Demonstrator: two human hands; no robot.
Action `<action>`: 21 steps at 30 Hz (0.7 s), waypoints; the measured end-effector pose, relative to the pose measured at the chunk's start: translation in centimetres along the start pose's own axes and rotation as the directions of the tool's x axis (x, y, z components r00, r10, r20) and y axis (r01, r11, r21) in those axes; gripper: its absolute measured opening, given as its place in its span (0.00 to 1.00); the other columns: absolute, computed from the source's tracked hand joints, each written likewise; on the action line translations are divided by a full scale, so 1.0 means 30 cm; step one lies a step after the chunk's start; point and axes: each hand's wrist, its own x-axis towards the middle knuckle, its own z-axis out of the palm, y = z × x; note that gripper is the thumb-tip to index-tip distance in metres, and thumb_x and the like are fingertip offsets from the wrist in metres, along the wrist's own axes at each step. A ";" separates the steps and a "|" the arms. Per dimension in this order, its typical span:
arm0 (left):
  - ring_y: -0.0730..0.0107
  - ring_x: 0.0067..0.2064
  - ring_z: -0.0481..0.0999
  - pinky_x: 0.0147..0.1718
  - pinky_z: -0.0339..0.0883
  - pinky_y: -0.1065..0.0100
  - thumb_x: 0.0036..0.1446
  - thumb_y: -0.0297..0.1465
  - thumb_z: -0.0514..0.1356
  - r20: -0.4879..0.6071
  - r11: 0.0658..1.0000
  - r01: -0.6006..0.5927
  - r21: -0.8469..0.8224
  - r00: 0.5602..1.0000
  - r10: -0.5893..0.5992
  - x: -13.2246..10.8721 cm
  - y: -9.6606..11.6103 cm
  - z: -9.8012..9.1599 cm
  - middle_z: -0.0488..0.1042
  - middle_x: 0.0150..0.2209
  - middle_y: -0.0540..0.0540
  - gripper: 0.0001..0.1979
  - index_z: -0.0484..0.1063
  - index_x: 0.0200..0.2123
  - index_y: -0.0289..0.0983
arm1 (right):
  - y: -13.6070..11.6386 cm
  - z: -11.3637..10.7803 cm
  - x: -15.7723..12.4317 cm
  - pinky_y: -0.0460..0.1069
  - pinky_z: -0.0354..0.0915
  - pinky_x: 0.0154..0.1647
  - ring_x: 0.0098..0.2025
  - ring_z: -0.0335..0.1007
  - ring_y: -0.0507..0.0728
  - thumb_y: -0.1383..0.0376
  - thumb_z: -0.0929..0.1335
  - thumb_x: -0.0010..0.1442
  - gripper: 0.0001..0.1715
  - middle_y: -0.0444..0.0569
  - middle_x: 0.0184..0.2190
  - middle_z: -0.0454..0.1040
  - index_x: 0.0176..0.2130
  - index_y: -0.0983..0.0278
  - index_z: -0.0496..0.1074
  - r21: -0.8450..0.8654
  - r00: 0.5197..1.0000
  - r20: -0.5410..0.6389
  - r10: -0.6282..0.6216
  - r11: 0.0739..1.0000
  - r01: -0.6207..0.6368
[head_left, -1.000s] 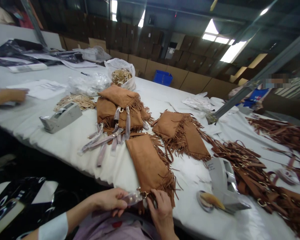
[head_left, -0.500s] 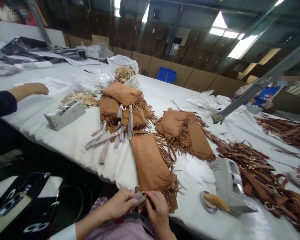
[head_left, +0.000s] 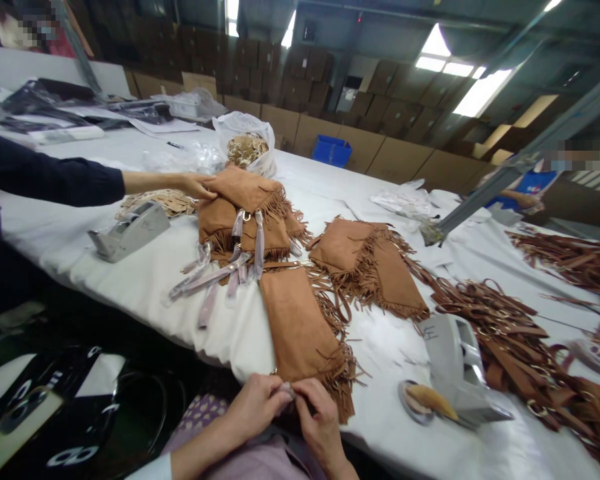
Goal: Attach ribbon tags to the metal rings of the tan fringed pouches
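Note:
A tan suede fringed bag (head_left: 297,327) lies on the white table (head_left: 145,280), its near end hanging over the front edge. My left hand (head_left: 257,407) and my right hand (head_left: 317,420) meet at that end, both pinched on a small piece at the bag's corner that I cannot make out. A stack of the same fringed bags (head_left: 243,213) with clear-wrapped straps stands further back. A co-worker's hand (head_left: 195,185) in a dark sleeve rests on that stack.
A grey tape dispenser (head_left: 130,230) sits at the left, another (head_left: 457,370) at the right beside a tape roll (head_left: 420,400). More fringed bags (head_left: 370,263) lie mid-table; brown straps (head_left: 505,333) pile up at the right. Plastic bags and cartons stand behind.
The co-worker's arm has reached from the far left across to the bag stack. My hands have drawn closer together at the bag's near corner, covering the clear-wrapped piece.

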 end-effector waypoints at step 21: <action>0.72 0.20 0.61 0.22 0.51 0.69 0.51 0.38 0.53 -0.169 0.960 0.150 -0.238 0.966 -0.194 0.248 0.038 -0.023 0.61 0.14 0.52 0.16 0.65 0.16 0.37 | 0.036 0.002 0.102 0.53 0.71 0.42 0.36 0.76 0.60 0.56 0.68 0.56 0.23 0.52 0.34 0.80 0.48 0.67 0.72 0.243 0.897 -0.198 0.396 0.906 -0.346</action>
